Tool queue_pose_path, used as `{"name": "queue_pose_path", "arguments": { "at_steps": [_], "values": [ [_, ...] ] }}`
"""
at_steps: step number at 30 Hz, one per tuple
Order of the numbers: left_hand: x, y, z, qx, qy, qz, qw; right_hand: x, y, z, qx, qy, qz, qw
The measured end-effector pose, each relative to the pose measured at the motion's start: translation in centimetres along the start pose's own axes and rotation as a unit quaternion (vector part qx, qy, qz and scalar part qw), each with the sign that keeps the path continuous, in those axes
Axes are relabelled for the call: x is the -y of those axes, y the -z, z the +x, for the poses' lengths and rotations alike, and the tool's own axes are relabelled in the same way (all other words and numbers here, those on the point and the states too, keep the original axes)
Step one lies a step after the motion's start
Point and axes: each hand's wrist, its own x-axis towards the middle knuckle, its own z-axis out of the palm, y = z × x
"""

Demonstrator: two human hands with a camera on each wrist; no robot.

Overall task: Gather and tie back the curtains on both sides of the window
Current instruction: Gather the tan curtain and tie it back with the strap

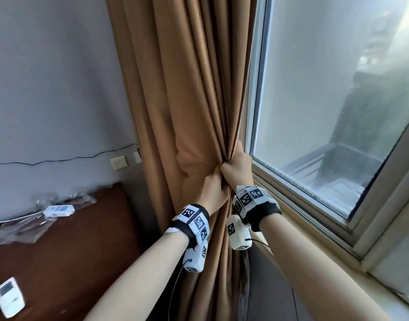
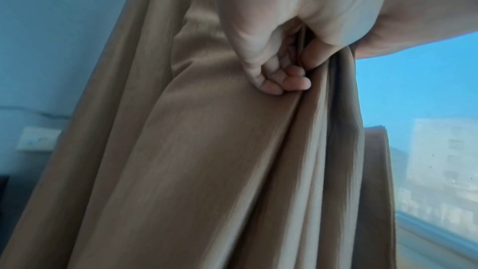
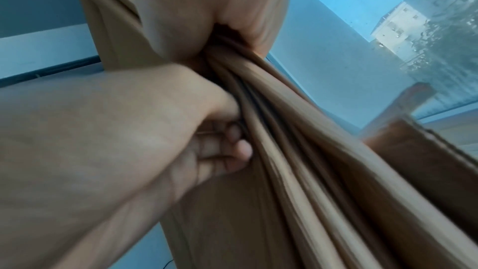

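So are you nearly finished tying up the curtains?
Not yet. The brown curtain left of the window already looks bunched into folds. Right now the left hand and right hand grip that bunch side by side. No tie-back shows around it, so tying is left. Another brown curtain farther along the window is also still to do.

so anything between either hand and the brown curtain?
Nothing visible. Left hand and right hand both grip the gathered brown fabric curtain directly, beside the window frame. No tieback in view.

Daylight from window point(image 1: 326, 93); wrist views bluish, soft; edges warped.
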Motion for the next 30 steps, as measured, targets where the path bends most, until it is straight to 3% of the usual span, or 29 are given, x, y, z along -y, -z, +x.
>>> {"name": "queue_pose_path", "arguments": {
  "at_steps": [8,14,16,18,21,22,24,27,30],
  "values": [
    [0.1,-1.2,1.4,0.035,0.005,0.031,0.999,0.0,0.9,-0.2,0.049,-0.034,0.087,0.994],
    [2.5,2.0,2.3,0.143,0.004,-0.01,0.99,-0.9,0.2,1.0,0.029,-0.01,-0.017,0.999],
    [4.2,4.3,3.6,0.088,0.003,-0.021,0.996,-0.9,0.0,1.1,0.032,-0.005,-0.025,0.999],
    [6.7,6.5,5.3,-0.046,0.059,-0.032,0.997,-1.1,-0.5,1.0,0.025,0.001,-0.028,0.999],
    [10.7,9.1,7.4,-0.221,0.156,-0.021,0.962,-1.1,-1.0,1.1,0.015,-0.001,-0.034,0.999],
    [11.9,9.5,8.1,-0.236,0.191,-0.031,0.952,-1.2,-1.1,1.2,0.011,-0.003,-0.036,0.999],
    [14.4,9.9,10.0,-0.195,0.238,-0.091,0.947,-1.1,-1.1,1.3,0.01,-0.008,-0.032,0.999],
    [18.7,8.6,13.1,-0.136,0.247,-0.151,0.947,-0.8,-1.3,1.3,0.013,-0.015,-0.031,0.999],
    [16.3,7.7,11.7,-0.135,0.243,-0.134,0.951,-0.8,-1.4,1.4,0.007,-0.021,-0.037,0.999]
  ]
}}
